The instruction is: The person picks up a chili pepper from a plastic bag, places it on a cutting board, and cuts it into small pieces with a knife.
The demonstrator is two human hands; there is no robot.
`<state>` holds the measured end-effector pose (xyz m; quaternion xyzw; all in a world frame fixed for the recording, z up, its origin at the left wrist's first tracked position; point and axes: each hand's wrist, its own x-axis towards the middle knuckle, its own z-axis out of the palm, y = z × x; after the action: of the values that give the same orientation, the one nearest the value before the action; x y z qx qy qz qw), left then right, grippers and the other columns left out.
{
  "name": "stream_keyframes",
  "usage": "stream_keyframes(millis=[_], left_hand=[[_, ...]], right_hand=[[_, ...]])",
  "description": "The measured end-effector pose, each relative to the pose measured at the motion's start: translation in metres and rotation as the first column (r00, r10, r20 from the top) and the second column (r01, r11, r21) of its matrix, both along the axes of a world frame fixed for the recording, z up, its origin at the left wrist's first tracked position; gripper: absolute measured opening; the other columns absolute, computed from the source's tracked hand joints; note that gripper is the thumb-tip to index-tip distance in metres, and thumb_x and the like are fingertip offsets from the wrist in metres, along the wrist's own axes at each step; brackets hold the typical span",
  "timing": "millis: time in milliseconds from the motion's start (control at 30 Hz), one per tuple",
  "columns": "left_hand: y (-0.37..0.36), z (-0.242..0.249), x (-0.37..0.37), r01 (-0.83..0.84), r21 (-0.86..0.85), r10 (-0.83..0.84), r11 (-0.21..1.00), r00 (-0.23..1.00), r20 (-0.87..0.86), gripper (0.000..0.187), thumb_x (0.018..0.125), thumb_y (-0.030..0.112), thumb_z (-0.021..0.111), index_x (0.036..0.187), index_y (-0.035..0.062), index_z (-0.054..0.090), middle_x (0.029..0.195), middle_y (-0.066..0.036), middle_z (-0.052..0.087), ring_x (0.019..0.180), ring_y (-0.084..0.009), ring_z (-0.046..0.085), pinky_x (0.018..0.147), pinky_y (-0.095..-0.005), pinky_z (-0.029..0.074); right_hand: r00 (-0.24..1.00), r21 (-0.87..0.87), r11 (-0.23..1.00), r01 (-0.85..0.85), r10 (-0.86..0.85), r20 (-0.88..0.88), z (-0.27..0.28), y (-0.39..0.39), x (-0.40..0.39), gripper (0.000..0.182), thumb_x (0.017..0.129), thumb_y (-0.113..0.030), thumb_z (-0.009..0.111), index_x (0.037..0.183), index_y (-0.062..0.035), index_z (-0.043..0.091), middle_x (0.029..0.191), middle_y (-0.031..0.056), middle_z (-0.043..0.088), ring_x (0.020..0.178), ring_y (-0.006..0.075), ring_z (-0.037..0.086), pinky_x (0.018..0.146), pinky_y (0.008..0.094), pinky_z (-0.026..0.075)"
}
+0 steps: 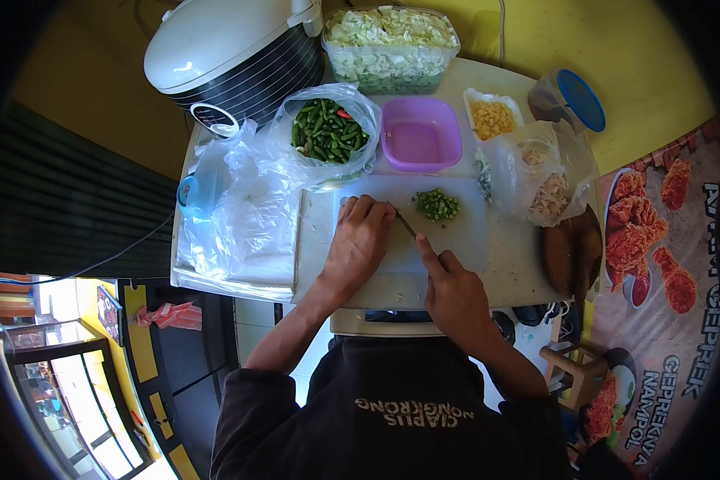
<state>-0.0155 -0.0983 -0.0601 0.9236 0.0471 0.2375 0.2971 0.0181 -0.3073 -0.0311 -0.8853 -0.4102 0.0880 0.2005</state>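
My right hand (458, 302) is closed around the handle of a knife (406, 225), with the index finger stretched along its top. The blade points up and left to the fingertips of my left hand (362, 240). Those left fingers are bent and pressed down on a pale cutting board (462, 250); whatever lies under them is hidden. Right of the blade sits a small heap of chopped green chillies (438, 206). Beyond the board, a clear plastic bag (358, 164) holds whole green chillies (328, 132) and a few red ones. Beside it stands a purple plastic tub (422, 134).
A rice cooker (232, 52) and a tub of shredded cabbage (392, 68) stand at the back. To the right are yellow pieces in a tray (492, 117), a blue-lidded container (580, 100), a bag of pale pieces (548, 196) and a brown bowl-like object (570, 254). Crumpled plastic (244, 212) lies left.
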Motion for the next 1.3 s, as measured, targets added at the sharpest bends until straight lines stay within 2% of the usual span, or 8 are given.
stream_keyframes(millis=[300, 500, 600, 800, 1000, 1100, 1300], left_hand=[[-0.006, -0.005, -0.003, -0.067, 0.0, 0.067, 0.998, 0.998, 0.0, 0.009, 0.093, 0.004, 0.07, 0.102, 0.0016, 0.069, 0.099, -0.015, 0.065, 0.094, -0.0384, 0.061, 0.086, -0.0485, 0.051], [-0.008, -0.005, -0.003, -0.085, -0.004, 0.085, 0.996, 0.996, 0.02, 0.008, 0.093, 0.005, 0.071, 0.1, 0.0023, 0.07, 0.098, -0.015, 0.065, 0.093, -0.0386, 0.063, 0.084, -0.0486, 0.052], [-0.008, -0.005, -0.003, -0.09, 0.007, 0.09, 0.996, 0.996, 0.026, 0.007, 0.093, 0.005, 0.071, 0.1, 0.0023, 0.07, 0.098, -0.015, 0.066, 0.093, -0.0383, 0.063, 0.084, -0.0482, 0.052], [-0.011, -0.007, -0.003, -0.108, 0.055, 0.106, 0.993, 0.994, 0.03, 0.008, 0.094, 0.005, 0.07, 0.101, 0.0021, 0.068, 0.099, -0.014, 0.065, 0.092, -0.0378, 0.062, 0.083, -0.0482, 0.051], [-0.012, -0.007, -0.003, -0.103, 0.07, 0.102, 0.992, 0.995, 0.012, 0.009, 0.094, 0.004, 0.069, 0.101, 0.0019, 0.066, 0.1, -0.014, 0.063, 0.092, -0.0381, 0.06, 0.084, -0.0487, 0.05], [-0.012, -0.008, -0.003, -0.09, 0.079, 0.089, 0.993, 0.996, 0.015, 0.009, 0.094, 0.004, 0.069, 0.102, 0.0018, 0.066, 0.1, -0.015, 0.063, 0.092, -0.0381, 0.06, 0.085, -0.0489, 0.05], [-0.012, -0.007, -0.005, -0.097, 0.057, 0.096, 0.994, 0.995, 0.028, 0.009, 0.095, 0.002, 0.066, 0.104, 0.0012, 0.066, 0.1, -0.015, 0.063, 0.093, -0.0392, 0.06, 0.086, -0.049, 0.05]], right_hand=[[0.995, 0.118, 0.991, 0.07, -0.062, -0.074, -0.002, -0.018, 0.002, 0.064, 0.095, -0.002, 0.062, 0.157, -0.0076, 0.046, 0.093, 0.0148, 0.062, 0.068, 0.0358, 0.067, 0.064, 0.0465, 0.057], [0.987, 0.253, 0.965, 0.074, -0.034, -0.159, 0.002, -0.016, -0.004, 0.06, 0.095, 0.001, 0.061, 0.154, -0.0058, 0.05, 0.091, 0.0163, 0.062, 0.07, 0.0362, 0.067, 0.067, 0.0472, 0.056], [0.986, 0.217, 0.974, 0.073, -0.037, -0.165, 0.003, -0.015, -0.006, 0.06, 0.095, 0.002, 0.062, 0.154, -0.005, 0.051, 0.092, 0.0169, 0.063, 0.072, 0.0364, 0.068, 0.068, 0.0473, 0.056], [0.979, 0.248, 0.967, 0.062, -0.01, -0.204, -0.001, -0.018, -0.004, 0.061, 0.094, 0.002, 0.062, 0.153, -0.004, 0.051, 0.09, 0.0166, 0.062, 0.07, 0.0362, 0.067, 0.068, 0.0467, 0.057], [0.997, 0.081, 0.996, 0.027, -0.02, -0.079, 0.002, -0.008, -0.006, 0.07, 0.09, 0.0, 0.064, 0.157, -0.0058, 0.046, 0.093, 0.0169, 0.061, 0.068, 0.0365, 0.066, 0.064, 0.0471, 0.057], [0.999, 0.058, 0.998, 0.011, -0.009, -0.043, -0.005, 0.002, 0.0, 0.073, 0.089, 0.0, 0.065, 0.159, -0.0059, 0.043, 0.095, 0.0171, 0.06, 0.067, 0.0366, 0.066, 0.063, 0.0472, 0.057], [0.996, 0.055, 0.998, 0.005, 0.0, -0.088, 0.0, -0.02, -0.008, 0.07, 0.091, 0.0, 0.063, 0.158, -0.0046, 0.043, 0.095, 0.0183, 0.06, 0.067, 0.0377, 0.066, 0.062, 0.0481, 0.057]])
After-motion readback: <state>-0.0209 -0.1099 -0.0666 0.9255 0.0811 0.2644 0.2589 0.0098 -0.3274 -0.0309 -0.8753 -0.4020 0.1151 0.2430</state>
